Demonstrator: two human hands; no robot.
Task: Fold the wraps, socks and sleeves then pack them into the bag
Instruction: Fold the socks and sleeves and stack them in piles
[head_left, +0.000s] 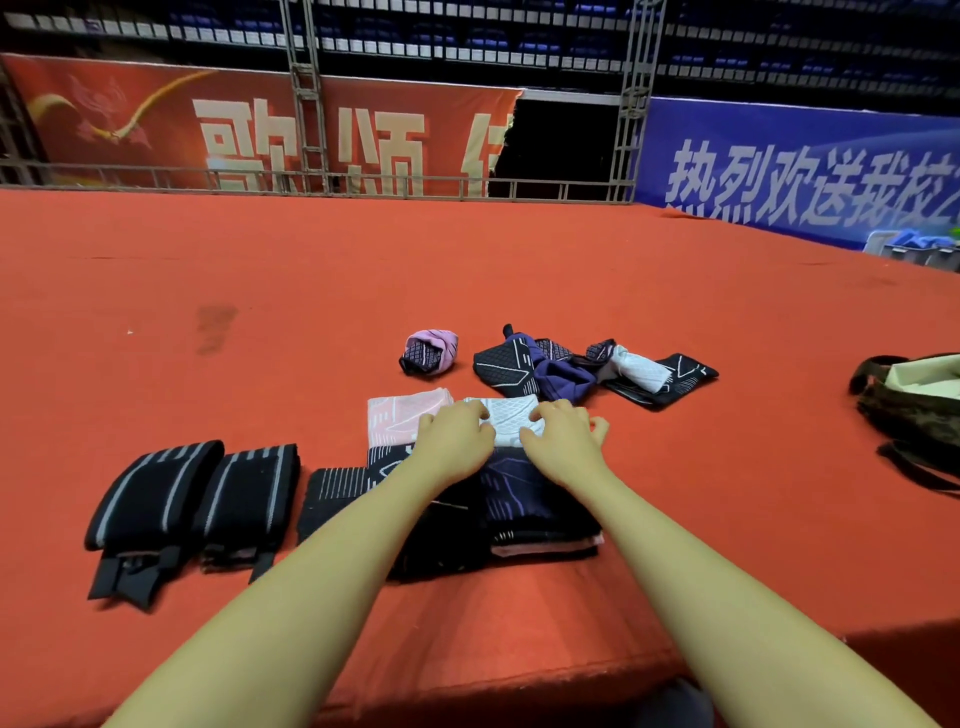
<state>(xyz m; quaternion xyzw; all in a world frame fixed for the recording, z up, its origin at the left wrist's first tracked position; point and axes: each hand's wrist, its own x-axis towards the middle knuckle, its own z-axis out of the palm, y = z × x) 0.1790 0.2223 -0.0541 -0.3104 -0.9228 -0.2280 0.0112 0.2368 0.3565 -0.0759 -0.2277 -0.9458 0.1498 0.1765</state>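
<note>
Two hands, left (457, 436) and right (563, 434), fingers loosely curled, pressed the white sock (511, 418) flat at frame centre for folding.

Under the fingers (467, 415) a soft knitted white sock (511, 418) is lying, matt with a raised pattern. Left of the fingers, the black wraps (197, 493) are looking like thick stretchy cloth (grey stripes woven in). The red carpet (311, 291) all around is looking rough, fuzzy and dull.
</note>
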